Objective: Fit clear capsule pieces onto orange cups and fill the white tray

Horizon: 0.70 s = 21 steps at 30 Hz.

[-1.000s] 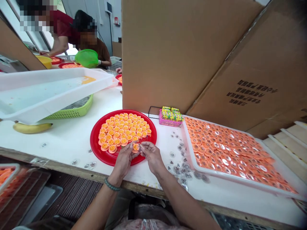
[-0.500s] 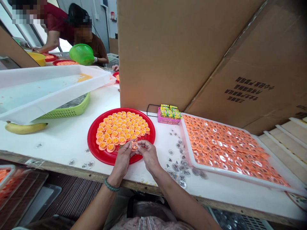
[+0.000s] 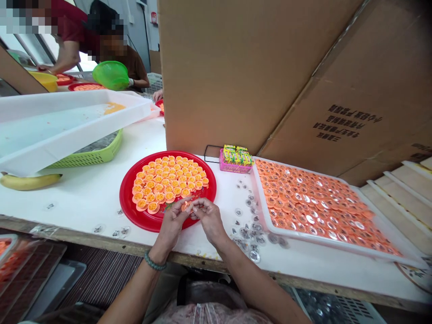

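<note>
Over the near edge of a round red tray [image 3: 126, 211], my left hand [image 3: 171, 219] pinches a small round orange piece [image 3: 186, 205]. My right hand [image 3: 209, 221] closes its thumb and fingers on the same piece from the other side. Fingers hide part of it. Many orange pieces with yellow-orange centres [image 3: 170, 180] lie on the red tray. To the right, loose clear discs with dark marks [image 3: 254, 236] are scattered on the white tabletop. Beyond them, a white tray [image 3: 266, 216] holds rows of orange pieces with shiny clear discs on top [image 3: 313, 202].
A pink basket [image 3: 236, 168] of yellow-green packets stands against a tall cardboard sheet [image 3: 219, 76]. At left, a long white tray [image 3: 67, 146] rests over a green basket [image 3: 104, 154], with a banana [image 3: 30, 181] nearby. Two people work at the back left, one beside a green bowl [image 3: 111, 75].
Within my fingers the orange piece has turned, so its disc-like face shows less. Both hands stay at the tray's near edge. My view has shifted slightly right.
</note>
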Tool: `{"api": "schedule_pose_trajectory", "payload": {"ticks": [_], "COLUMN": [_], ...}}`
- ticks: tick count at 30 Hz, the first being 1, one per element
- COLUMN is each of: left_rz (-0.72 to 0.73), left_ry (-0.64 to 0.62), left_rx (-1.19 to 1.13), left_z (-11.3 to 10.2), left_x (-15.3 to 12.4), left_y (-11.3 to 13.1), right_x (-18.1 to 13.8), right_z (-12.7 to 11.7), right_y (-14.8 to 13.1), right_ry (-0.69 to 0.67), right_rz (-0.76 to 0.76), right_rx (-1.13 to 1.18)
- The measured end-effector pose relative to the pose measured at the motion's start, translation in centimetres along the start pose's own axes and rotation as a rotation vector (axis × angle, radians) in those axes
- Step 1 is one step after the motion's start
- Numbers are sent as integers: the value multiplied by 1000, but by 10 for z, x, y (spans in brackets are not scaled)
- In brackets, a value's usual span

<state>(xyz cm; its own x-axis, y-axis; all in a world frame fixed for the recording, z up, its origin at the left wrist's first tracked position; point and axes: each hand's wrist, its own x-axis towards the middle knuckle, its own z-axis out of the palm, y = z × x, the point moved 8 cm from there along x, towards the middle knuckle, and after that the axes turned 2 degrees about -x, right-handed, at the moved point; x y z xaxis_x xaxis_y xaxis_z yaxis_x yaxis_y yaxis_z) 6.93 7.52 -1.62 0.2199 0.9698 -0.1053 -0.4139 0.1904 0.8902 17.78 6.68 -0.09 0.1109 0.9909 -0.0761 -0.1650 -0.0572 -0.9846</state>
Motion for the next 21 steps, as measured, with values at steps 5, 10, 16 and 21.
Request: {"api": "schedule_pose_trajectory", "payload": {"ticks": [5,10,16,21], "left_rz": [-22,-32,-2,8], "left_ry": [-36,-2,70,3], "left_rx": [-13,-47,-49,41], "left_z": [4,2,-3,1], "left_x": [1,3,5,4], "left_y": [-1,-4,0,3], "right_x": [-1,-1,3,7], "right_z": [-8,-5,3,-7], "right_y": [-6,-11,-7,-7], "right_ry": [-8,-6,-48,-40], "right_rz": [-42,-83,-118,-121], "right_rx": [-43,-125,-114,-168]}}
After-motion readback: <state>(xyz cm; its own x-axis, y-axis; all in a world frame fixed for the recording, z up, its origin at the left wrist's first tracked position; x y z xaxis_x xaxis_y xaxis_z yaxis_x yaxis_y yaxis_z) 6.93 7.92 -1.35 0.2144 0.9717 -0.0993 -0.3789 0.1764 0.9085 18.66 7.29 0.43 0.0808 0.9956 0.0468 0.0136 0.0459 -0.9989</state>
